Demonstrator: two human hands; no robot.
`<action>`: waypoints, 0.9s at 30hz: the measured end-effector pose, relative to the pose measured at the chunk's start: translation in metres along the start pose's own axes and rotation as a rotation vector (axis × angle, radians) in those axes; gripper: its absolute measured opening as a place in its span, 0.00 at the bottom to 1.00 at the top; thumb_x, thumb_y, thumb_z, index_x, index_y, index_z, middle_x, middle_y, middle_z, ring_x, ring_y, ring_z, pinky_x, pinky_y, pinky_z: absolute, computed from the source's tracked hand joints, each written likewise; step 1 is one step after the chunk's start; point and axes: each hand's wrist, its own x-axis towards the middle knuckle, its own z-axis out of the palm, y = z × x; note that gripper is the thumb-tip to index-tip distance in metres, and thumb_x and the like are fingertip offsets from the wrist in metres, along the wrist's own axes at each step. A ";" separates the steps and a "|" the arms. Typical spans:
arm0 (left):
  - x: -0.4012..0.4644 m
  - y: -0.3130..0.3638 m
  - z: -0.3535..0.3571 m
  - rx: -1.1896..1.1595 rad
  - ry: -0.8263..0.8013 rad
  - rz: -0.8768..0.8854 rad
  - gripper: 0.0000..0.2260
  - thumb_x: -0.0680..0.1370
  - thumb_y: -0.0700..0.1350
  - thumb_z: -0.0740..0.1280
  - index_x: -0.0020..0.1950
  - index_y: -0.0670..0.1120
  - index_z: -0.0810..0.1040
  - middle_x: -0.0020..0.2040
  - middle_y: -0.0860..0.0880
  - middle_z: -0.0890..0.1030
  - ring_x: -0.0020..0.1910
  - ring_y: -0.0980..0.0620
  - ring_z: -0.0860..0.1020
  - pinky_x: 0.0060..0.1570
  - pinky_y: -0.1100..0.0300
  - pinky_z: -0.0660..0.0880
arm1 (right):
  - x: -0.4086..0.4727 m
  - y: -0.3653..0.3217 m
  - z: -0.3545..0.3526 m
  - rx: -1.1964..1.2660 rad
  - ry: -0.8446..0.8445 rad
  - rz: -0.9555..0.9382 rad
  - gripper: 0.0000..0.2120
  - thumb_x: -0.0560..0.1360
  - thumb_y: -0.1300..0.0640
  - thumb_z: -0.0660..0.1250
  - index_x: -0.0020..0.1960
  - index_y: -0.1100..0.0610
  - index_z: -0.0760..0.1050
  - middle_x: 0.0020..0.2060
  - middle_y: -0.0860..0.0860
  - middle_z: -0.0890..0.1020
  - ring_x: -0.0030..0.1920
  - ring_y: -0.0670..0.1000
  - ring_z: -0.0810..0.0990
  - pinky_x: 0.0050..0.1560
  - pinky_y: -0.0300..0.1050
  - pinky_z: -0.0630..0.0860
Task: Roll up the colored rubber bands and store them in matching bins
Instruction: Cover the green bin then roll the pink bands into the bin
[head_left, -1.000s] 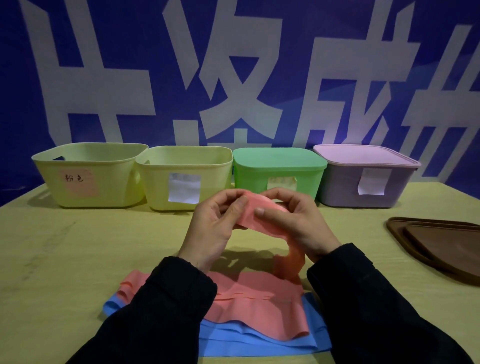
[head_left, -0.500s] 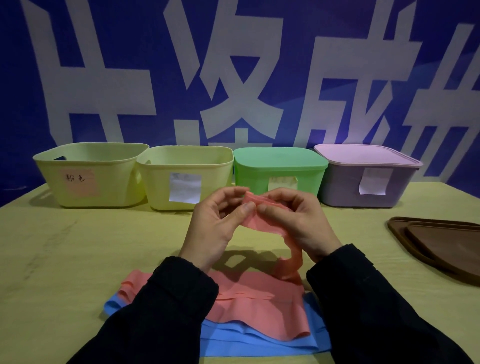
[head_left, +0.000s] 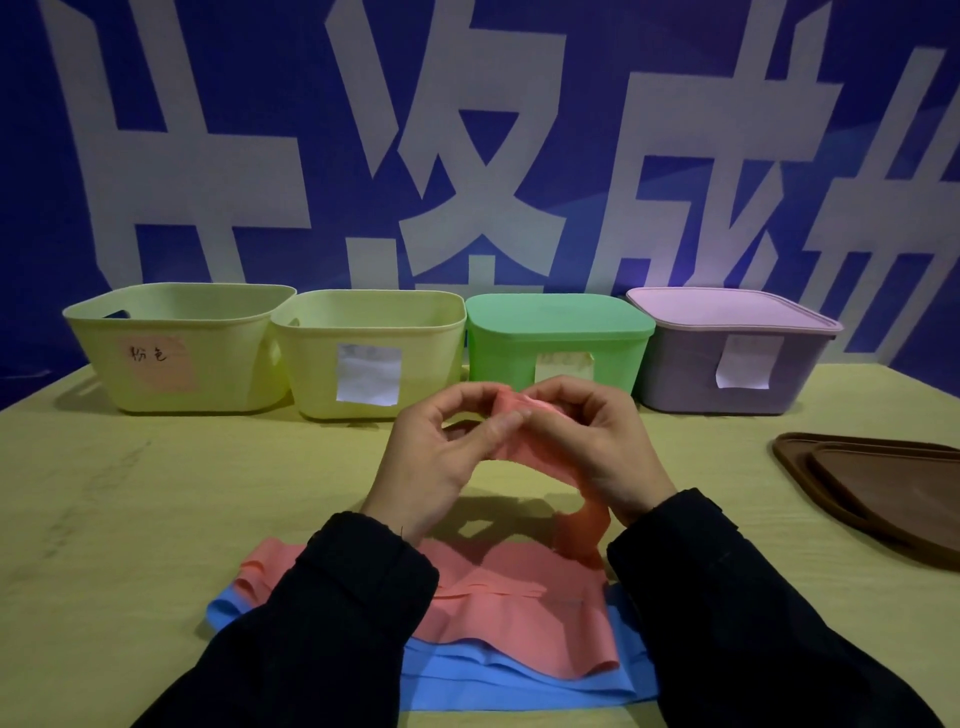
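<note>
Nearest, below the wrists, a blue band (head_left: 509, 680) lies on the counter (head_left: 130, 519) under the pink band (head_left: 519, 613). The pink band's end rises to the hands: the left hand (head_left: 441, 462) and right hand (head_left: 597, 447) both pinch it with curled fingers. Beyond them stand two yellow bins (head_left: 176, 353), a green bin (head_left: 558, 338) and a purple bin (head_left: 727, 358), the last two lidded.
</note>
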 end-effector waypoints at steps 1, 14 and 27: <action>0.001 0.001 -0.001 -0.010 0.012 0.003 0.12 0.72 0.47 0.74 0.55 0.48 0.84 0.52 0.46 0.86 0.51 0.49 0.85 0.49 0.58 0.81 | 0.001 0.000 -0.002 -0.019 -0.005 0.003 0.02 0.72 0.55 0.74 0.44 0.52 0.85 0.36 0.51 0.83 0.36 0.46 0.78 0.36 0.38 0.74; 0.002 -0.001 -0.001 0.047 0.031 0.047 0.11 0.76 0.42 0.73 0.58 0.50 0.82 0.52 0.47 0.86 0.52 0.48 0.84 0.55 0.51 0.81 | 0.004 0.010 -0.003 -0.163 0.013 -0.048 0.04 0.75 0.55 0.74 0.48 0.54 0.83 0.36 0.49 0.83 0.36 0.46 0.78 0.37 0.39 0.74; 0.000 0.006 -0.002 -0.028 0.070 0.034 0.14 0.78 0.36 0.71 0.62 0.48 0.78 0.51 0.41 0.85 0.47 0.49 0.84 0.42 0.59 0.81 | 0.005 0.012 -0.005 -0.208 0.056 0.014 0.06 0.75 0.55 0.75 0.42 0.55 0.80 0.32 0.46 0.80 0.33 0.45 0.76 0.33 0.40 0.71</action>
